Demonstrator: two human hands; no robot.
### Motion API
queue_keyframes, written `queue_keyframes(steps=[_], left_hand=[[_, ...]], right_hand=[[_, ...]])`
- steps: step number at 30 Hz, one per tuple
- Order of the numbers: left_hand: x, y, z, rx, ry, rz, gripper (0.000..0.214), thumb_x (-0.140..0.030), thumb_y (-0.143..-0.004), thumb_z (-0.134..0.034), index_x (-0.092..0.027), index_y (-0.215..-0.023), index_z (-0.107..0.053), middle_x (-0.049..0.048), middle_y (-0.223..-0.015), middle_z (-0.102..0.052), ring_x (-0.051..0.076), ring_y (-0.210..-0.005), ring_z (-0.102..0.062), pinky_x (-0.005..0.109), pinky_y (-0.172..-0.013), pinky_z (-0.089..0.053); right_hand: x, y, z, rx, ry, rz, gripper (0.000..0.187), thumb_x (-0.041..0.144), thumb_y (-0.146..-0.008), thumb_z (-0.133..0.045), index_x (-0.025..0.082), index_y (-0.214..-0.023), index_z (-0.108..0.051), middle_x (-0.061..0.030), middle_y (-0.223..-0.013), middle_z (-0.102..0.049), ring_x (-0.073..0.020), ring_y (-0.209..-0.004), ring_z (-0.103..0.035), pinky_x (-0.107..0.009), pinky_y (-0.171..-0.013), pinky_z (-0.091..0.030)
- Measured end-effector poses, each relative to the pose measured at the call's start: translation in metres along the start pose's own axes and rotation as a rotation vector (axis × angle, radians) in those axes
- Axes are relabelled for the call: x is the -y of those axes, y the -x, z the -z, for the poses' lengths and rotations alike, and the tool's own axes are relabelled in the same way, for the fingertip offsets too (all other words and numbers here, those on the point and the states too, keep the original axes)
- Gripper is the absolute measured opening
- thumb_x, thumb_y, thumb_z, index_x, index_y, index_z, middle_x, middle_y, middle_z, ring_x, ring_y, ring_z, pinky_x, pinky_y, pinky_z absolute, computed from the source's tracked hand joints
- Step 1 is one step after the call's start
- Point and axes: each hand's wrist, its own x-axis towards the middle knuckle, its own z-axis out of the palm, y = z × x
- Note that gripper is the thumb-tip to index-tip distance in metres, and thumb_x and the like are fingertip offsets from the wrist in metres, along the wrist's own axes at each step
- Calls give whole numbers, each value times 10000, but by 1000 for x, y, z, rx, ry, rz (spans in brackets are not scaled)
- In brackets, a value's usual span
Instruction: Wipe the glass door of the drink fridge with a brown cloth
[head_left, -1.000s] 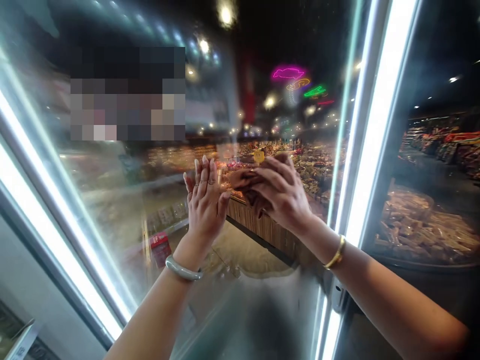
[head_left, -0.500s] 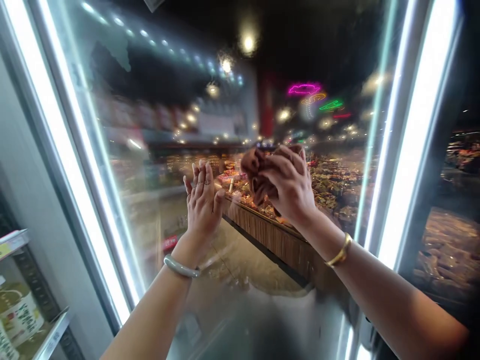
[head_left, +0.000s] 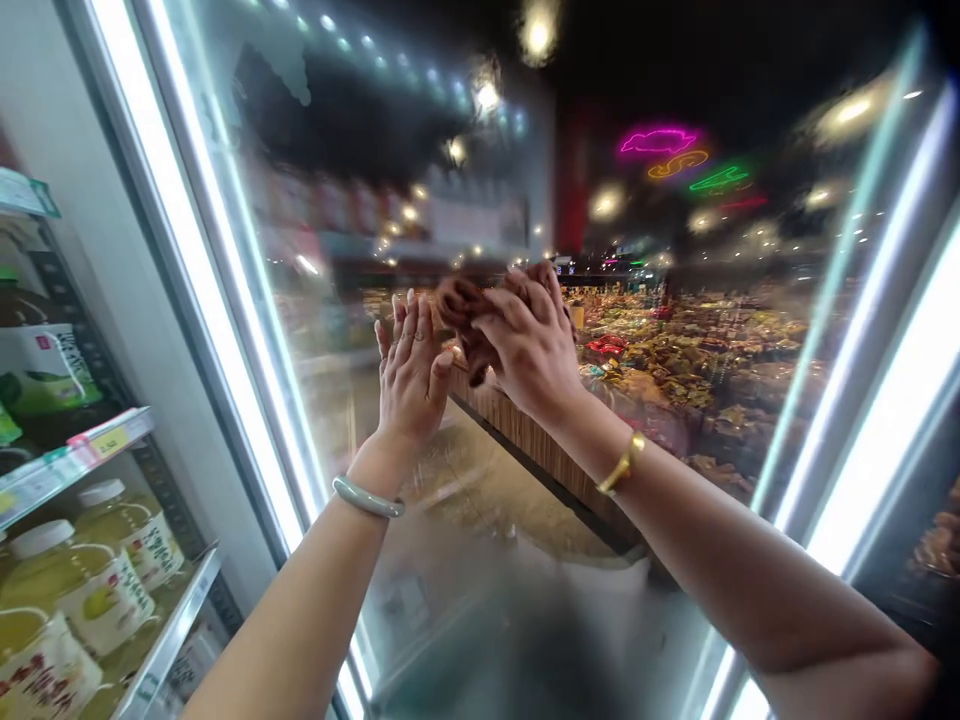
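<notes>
In the head view my left hand point(head_left: 414, 375) is raised with its fingers stretched out flat toward the glass door pane point(head_left: 480, 600). It holds nothing. A grey-green bangle is round that wrist. My right hand point(head_left: 529, 350) is closed on a crumpled brown cloth point(head_left: 469, 315), bunched up against the same pane. Part of the cloth is hidden under the fingers. The cloth lies just to the right of my left fingertips. A gold bracelet sits on my right wrist.
Bright light strips point(head_left: 187, 250) run down both sides of the pane. On the left, shelves point(head_left: 161, 640) hold several bottles of yellow-green drink point(head_left: 97, 600) with price tags along the edges. Through the glass appears a wood-sided counter point(head_left: 525, 440) piled with goods.
My right hand has moved left with the cloth, closer to my left hand. The left hand stays flat at the pane. The view has turned, bringing more of the left shelves into sight.
</notes>
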Motion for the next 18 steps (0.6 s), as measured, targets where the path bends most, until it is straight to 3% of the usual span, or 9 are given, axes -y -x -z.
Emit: queue_keyframes(steps=[2,4,8,11,14,16,18], left_hand=[[7,-1,5,-27,-4,13,793,-668,-1039,-171,-183,-1665,-213,98,-1730,-220,224,-1632,-95,424,-1340,-5],[15,1,10,-42,-13,32,795,-676,-1035,-156,-194,-1665,-214,91,-1728,-234,213,-1631,-104,409,-1341,-12],[28,17,20,22,-65,47,776,-671,-1039,-162,-213,-1662,-232,84,-1728,-231,214,-1628,-133,419,-1341,-24],[35,23,27,50,-86,58,762,-664,-1042,-174,-223,-1661,-236,77,-1722,-252,213,-1628,-136,430,-1341,-19],[43,20,36,13,-86,126,803,-698,-1025,-159,-218,-1666,-208,70,-1734,-213,213,-1633,-96,431,-1342,-11],[49,20,41,-16,-89,178,843,-726,-1009,-142,-203,-1666,-210,76,-1737,-205,215,-1635,-87,429,-1344,-14],[55,27,45,-23,-92,224,867,-742,-998,-134,-192,-1661,-234,90,-1730,-229,221,-1633,-109,432,-1345,-18]], right_hand=[[17,-18,-22,-16,-28,-4,302,223,-1015,-523,249,-1251,-709,-47,-1458,-621,-320,-1491,-420,-591,-1343,-215],[35,-20,-41,41,-94,102,314,232,-1038,-488,225,-1257,-713,-51,-1421,-648,-290,-1477,-443,-564,-1351,-220],[37,0,-39,212,-181,386,277,236,-1040,-510,215,-1208,-729,-39,-1352,-690,-251,-1437,-493,-521,-1335,-304],[27,-17,-33,167,-166,301,292,216,-1050,-466,200,-1165,-733,-54,-1375,-667,-280,-1470,-460,-558,-1339,-268],[43,-54,-57,65,-205,94,366,158,-1050,-395,208,-1246,-700,-49,-1440,-621,-294,-1542,-361,-607,-1348,-167],[67,-64,-79,98,-210,104,375,144,-1043,-392,189,-1277,-681,-51,-1469,-607,-287,-1556,-340,-598,-1352,-139],[85,-53,-91,187,-198,223,350,213,-1059,-415,158,-1284,-678,-69,-1474,-612,-272,-1516,-409,-519,-1359,-196]])
